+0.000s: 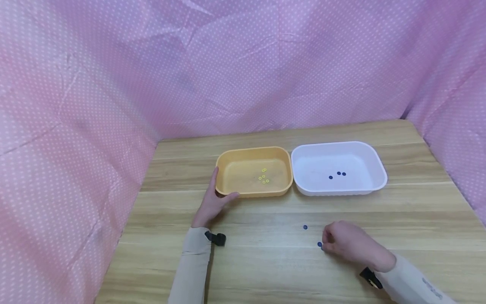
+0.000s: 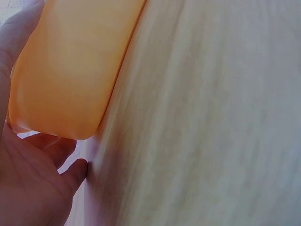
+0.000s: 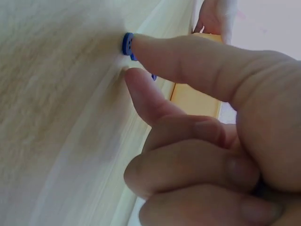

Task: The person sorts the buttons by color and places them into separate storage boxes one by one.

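My left hand (image 1: 211, 202) grips the near left corner of a yellow-orange plastic basin (image 1: 255, 195), thumb along the front wall and fingers at the end wall. Several small yellow buttons (image 1: 263, 176) lie inside. My right hand (image 1: 349, 245) is low over the table, thumb and index finger apart, other fingers curled. In the right wrist view, the thumb tip is right at a blue button (image 3: 126, 44) with holes, and the index fingertip stays clear of it. A second blue button (image 1: 319, 244) lies close by, and another blue button (image 1: 305, 227) lies farther left.
A white plastic basin (image 1: 339, 192) stands against the yellow one's right side, holding three dark blue buttons (image 1: 339, 173). Both stand on a wood-grain table (image 1: 258, 261). Pink dotted cloth (image 1: 243, 67) hangs behind and at both sides.
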A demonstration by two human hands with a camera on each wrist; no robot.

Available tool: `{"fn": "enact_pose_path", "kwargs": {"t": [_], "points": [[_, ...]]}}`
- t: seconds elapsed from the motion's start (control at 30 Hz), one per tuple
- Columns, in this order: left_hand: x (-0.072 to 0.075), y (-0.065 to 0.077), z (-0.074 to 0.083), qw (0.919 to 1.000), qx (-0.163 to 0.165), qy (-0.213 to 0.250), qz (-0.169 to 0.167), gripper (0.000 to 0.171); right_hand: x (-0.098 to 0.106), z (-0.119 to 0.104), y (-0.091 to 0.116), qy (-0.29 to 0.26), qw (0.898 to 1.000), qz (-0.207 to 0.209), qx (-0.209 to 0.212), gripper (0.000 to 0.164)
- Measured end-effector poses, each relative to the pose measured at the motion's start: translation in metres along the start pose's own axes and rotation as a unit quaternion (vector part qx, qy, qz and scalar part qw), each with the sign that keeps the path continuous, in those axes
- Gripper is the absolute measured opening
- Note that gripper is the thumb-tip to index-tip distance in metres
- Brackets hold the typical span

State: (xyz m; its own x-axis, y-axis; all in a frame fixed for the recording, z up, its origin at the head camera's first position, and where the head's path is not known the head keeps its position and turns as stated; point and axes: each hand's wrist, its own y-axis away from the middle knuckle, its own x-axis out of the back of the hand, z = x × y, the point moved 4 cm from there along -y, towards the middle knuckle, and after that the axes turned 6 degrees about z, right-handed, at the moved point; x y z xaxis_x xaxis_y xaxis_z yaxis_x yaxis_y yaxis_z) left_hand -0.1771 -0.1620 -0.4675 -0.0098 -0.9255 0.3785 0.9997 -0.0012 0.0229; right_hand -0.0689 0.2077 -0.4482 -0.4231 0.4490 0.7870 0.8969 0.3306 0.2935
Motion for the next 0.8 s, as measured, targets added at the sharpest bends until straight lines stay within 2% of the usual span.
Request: {"fn": "enact_pose_path", "kwargs": {"t": [0.37, 0.63, 0.8], "points": [[0.0, 0.0, 0.001, 1.0, -0.004, 0.002, -0.006, 0.116, -0.001, -0.009, 0.0, 0.062, 0.998, 0.016, 0.015, 0.016], [0.003, 0.011, 0.032, 0.9997, -0.001, 0.006, -0.022, 0.115, -0.003, -0.015, 0.002, 0.088, 0.995, 0.035, 0.038, 0.015], [0.002, 0.013, 0.036, 0.9997, 0.002, 0.001, -0.025, 0.114, -0.006, -0.016, 0.003, 0.106, 0.993, 0.043, 0.041, 0.018]]}}
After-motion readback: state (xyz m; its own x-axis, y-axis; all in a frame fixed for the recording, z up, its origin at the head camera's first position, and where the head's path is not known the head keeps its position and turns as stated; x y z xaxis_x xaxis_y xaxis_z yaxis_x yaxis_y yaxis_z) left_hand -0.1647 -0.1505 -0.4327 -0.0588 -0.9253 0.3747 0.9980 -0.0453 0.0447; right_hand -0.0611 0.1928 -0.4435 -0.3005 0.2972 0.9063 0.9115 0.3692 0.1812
